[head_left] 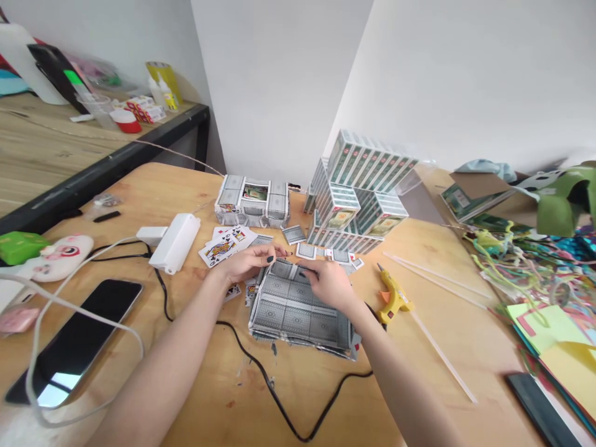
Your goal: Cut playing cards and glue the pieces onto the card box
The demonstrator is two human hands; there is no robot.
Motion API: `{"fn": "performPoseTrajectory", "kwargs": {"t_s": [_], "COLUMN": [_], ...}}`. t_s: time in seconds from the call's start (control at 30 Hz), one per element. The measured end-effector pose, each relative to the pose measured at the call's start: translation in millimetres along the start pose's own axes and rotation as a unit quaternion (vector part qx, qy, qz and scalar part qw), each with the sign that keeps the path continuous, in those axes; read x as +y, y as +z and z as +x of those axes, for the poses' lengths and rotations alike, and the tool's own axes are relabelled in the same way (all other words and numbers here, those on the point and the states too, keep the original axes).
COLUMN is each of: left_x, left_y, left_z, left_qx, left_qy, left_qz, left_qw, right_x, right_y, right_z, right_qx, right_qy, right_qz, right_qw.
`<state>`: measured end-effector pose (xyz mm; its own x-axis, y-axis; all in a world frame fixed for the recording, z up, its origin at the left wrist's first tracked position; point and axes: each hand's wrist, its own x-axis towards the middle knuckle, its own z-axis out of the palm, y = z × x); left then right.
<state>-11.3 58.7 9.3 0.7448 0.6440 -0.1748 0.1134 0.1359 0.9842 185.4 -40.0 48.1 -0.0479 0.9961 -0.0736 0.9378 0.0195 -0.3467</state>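
Observation:
A grey structure of joined playing cards [295,307], card backs facing up, lies on the table in front of me. At its far left corner, my left hand [249,262] is closed, with thumb and fingertips pinched at the edge. My right hand [331,284] closes its fingers on the far edge a little further right, its palm over the card surface. Loose face cards [223,245] are spread beyond my left hand. Several cut card pieces [342,256] lie past my right hand. A yellow hot glue gun [393,295] rests to the right.
Behind stand a box covered in cards [254,205] and stacked card packs [354,198]. A white power adapter [176,243], black cable [246,351] and phone [79,341] lie left. Clear glue sticks [442,357], colourful cords [535,273] and paper [568,366] lie right.

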Motion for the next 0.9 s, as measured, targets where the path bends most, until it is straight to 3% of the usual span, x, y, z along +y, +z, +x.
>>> {"fn": "performPoseTrajectory", "kwargs": {"t_s": [0.17, 0.27, 0.4, 0.5, 0.6, 0.7, 0.9], "left_x": [3, 11, 31, 45, 53, 56, 55], "left_y": [2.4, 1.4, -0.4, 3.2, 11.2, 18.1, 18.8], "left_z": [-2, -6, -11, -14, -16, -17, -18], "left_qx": [0.017, -0.008, -0.037, -0.018, 0.045, 0.081, 0.08], "left_qy": [0.026, 0.051, 0.014, 0.007, 0.009, 0.016, 0.028], "left_qz": [-0.055, -0.078, 0.069, 0.221, 0.313, 0.359, 0.384], "left_qw": [0.998, 0.996, 0.997, 0.975, 0.949, 0.93, 0.919], "right_x": [3, 19, 48, 60, 60, 55, 41], "right_y": [-6, -17, -29, -25, -14, -7, -4], "right_z": [-2, -3, 4, 18, 34, 45, 55], "right_qx": [0.003, 0.052, 0.124, 0.072, 0.011, -0.013, -0.032], "right_qy": [-0.008, 0.005, 0.059, 0.048, 0.01, -0.005, 0.014], "right_qz": [0.075, 0.137, 0.099, 0.051, 0.021, -0.034, -0.1], "right_qw": [0.997, 0.989, 0.986, 0.995, 1.0, 0.999, 0.994]}}
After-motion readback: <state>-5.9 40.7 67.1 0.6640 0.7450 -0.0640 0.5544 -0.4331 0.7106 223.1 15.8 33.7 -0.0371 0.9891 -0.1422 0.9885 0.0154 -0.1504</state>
